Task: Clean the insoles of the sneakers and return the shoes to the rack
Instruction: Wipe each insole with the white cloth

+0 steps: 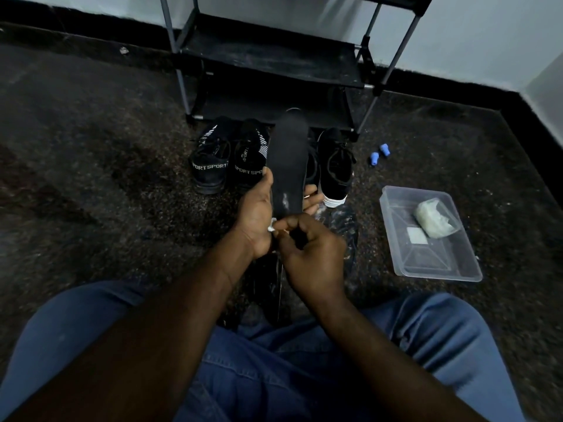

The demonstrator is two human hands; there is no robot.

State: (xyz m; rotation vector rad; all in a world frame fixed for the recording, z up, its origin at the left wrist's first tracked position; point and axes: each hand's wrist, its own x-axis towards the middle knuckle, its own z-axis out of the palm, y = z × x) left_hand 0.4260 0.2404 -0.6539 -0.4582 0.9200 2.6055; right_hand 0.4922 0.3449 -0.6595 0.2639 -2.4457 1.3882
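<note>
The black insole (288, 153) stood upright in front of the rack (268, 56), its toe end reaching up toward the rack's lowest shelf and its heel end down in the person's hands. The left grip (256, 214) was clasped round the insole's lower half, thumb along one edge and fingers showing past the other. The right grip (313, 254), farther from the rack, pinched a small white pad (272, 226) against the heel end, near pale smears on the black surface.

The insole looked thin, light and bendy, likely to flop if held by one tip alone. Taking it across the waist with fingers behind, as the left grip did, seemed the sound hold, since it left the face free for wiping. Hard pressing would probably fold it.

Directly before the rack sat a pair of SPORT sneakers (213, 159), and beside them a black sneaker with a white sole (335, 169). Right of the rack lay a clear container (438, 274).
</note>
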